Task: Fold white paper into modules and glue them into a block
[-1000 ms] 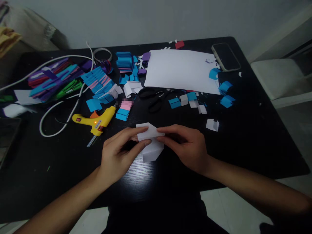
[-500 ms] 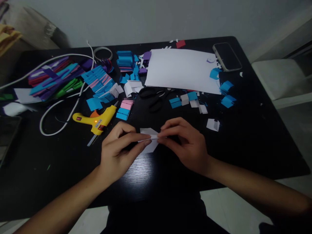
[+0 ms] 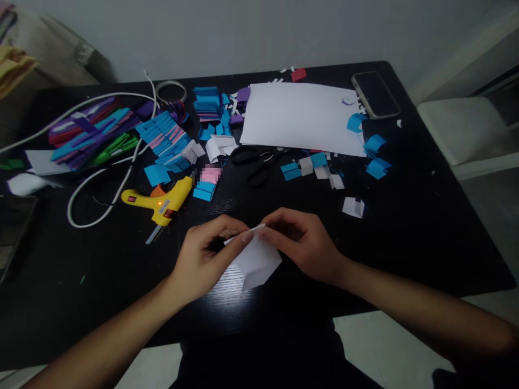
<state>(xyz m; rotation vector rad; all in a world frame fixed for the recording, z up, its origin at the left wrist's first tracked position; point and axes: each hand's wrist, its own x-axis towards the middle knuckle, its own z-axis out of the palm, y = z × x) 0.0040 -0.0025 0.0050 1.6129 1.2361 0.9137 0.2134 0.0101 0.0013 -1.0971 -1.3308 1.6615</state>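
A small folded piece of white paper (image 3: pixel 259 261) is pinched between my two hands, over the near middle of the black table. My left hand (image 3: pixel 206 254) grips its upper edge, thumb on the near face and fingers mostly hidden behind. Close beside it, my right hand (image 3: pixel 310 243) pinches the same edge with its thumb in front. The paper hangs down toward me, creased near its lower end. Left of my left hand lies a yellow glue gun (image 3: pixel 162 202) with a small orange light and a glue stick poking out of its rear.
Behind my hands are black scissors (image 3: pixel 259 162), folded blue and pink paper pieces (image 3: pixel 205 190) and a stack of white sheets (image 3: pixel 300 116). A white cable (image 3: pixel 73 208) loops at the left, by bundled coloured strips (image 3: pixel 91 129). A phone (image 3: pixel 376 94) lies at the far right corner.
The white paper has turned, so its broad face now hangs toward me below my fingers. Both hands have come closer together, and the right has shifted slightly down.
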